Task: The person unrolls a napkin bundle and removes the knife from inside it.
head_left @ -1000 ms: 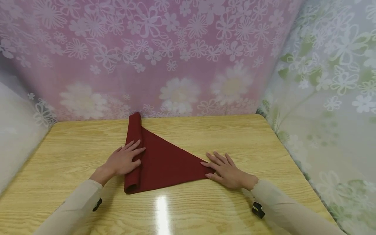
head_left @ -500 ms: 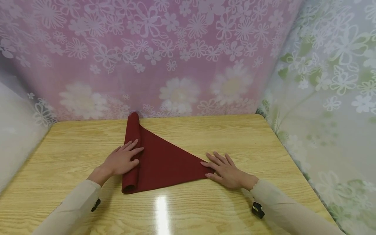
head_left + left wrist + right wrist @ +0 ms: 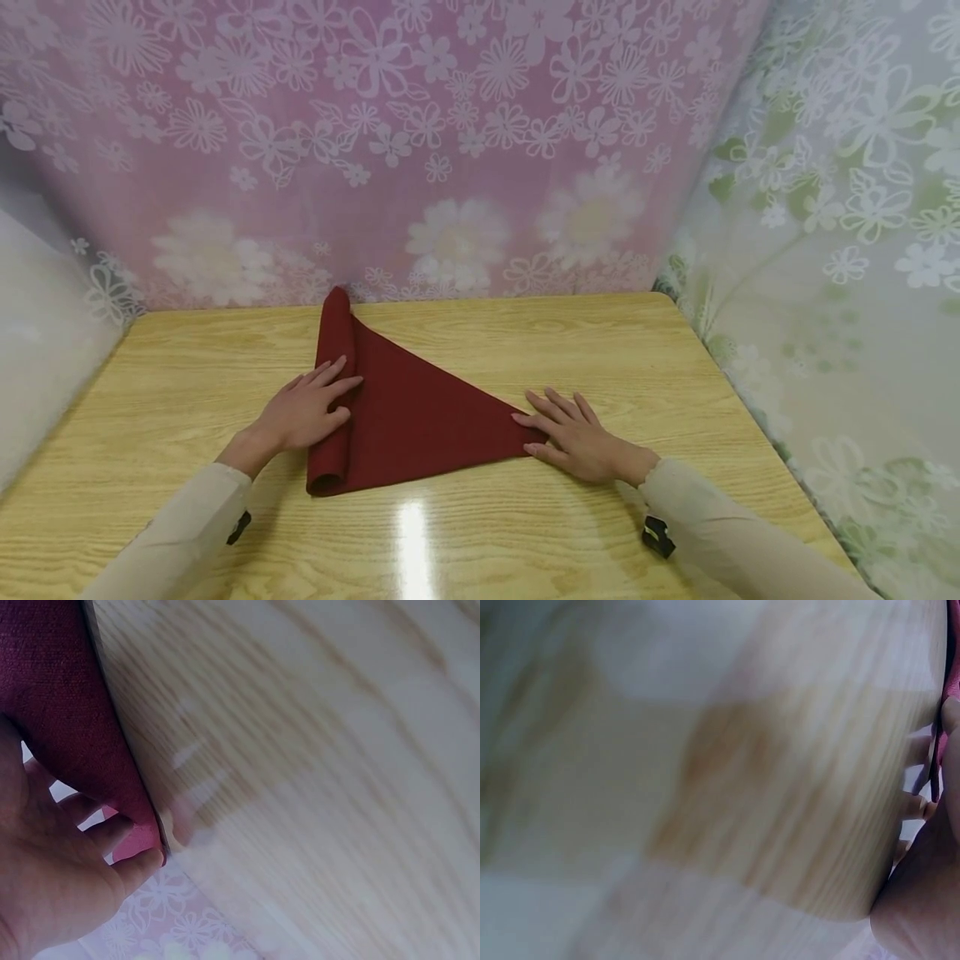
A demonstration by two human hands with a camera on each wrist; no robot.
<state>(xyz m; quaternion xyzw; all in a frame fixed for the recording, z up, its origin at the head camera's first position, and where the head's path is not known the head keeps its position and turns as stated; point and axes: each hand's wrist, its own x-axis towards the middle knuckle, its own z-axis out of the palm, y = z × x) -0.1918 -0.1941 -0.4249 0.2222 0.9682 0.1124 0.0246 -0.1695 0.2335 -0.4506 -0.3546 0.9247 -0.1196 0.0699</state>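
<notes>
A dark red cloth point(image 3: 427, 408) lies on the table, its left side rolled into a tube and its flat part tapering to a point on the right. My left hand point(image 3: 303, 414) rests on top of the roll point(image 3: 335, 333), fingers spread across it. In the left wrist view the left hand point(image 3: 56, 877) has its fingertips at the edge of the red fabric point(image 3: 67, 697). Fingers extended, my right hand point(image 3: 581, 437) presses the pointed right corner, covering the tip. Only part of the right hand point(image 3: 922, 900) shows at the edge of the right wrist view.
The wood-grain table point(image 3: 600, 350) backs onto a pink floral curtain point(image 3: 450, 150), which the roll's far end overlaps in the head view. A pale floral curtain point(image 3: 840, 250) stands along the right side. A bright light reflection lies on the near tabletop.
My left hand and the roll beneath it have shifted slightly to the left, and the flat part of the cloth reaches a little farther left. The right hand has stayed put on the corner.
</notes>
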